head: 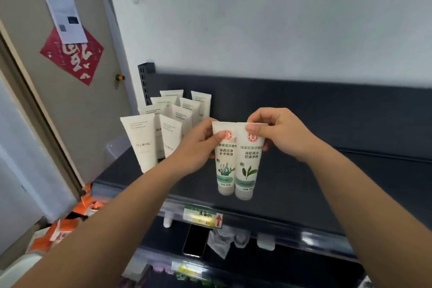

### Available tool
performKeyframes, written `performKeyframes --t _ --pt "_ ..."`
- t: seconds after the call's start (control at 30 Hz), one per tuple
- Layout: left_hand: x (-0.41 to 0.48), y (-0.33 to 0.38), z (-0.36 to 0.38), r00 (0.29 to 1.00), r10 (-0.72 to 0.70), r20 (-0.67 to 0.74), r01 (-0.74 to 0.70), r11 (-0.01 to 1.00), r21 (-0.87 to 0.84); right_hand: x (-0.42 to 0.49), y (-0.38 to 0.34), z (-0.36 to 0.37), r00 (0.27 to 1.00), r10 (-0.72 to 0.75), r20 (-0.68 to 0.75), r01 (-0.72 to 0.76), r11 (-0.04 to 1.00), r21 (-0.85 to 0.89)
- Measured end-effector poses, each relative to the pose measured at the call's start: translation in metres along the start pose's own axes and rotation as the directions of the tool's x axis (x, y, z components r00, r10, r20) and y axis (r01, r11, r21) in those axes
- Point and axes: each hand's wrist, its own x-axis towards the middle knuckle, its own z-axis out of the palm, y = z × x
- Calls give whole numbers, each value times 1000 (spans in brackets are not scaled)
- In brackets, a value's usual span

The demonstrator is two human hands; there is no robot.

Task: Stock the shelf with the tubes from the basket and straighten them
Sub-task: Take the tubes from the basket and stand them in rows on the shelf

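I pinch the seaweed tube (pixel 225 159) in my left hand (pixel 198 145) and the green-tea tube (pixel 248 163) in my right hand (pixel 280 134), side by side, caps down above the dark shelf (pixel 327 182); next, I judge, set them upright beside the cream tubes (pixel 163 124).

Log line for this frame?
left hand: pinches seaweed tube | right hand: pinches leaf tube | both: upright, side by side, shelf front

A scuffed white wall (pixel 280 18) is seen at the far side; a red poster (pixel 72 58) is stuck on a beige door (pixel 93 110) at left.
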Motion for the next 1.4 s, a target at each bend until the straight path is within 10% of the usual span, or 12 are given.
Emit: performKeyframes --t 0.7,1.4 --pt "172 -42 38 933 -26 -359 204 860 469 131 93 2 843 232 -484 -316 944 -97" --pt "161 -37 36 925 -173 -337 316 843 435 125 88 8 910 244 -336 -365 856 -366"
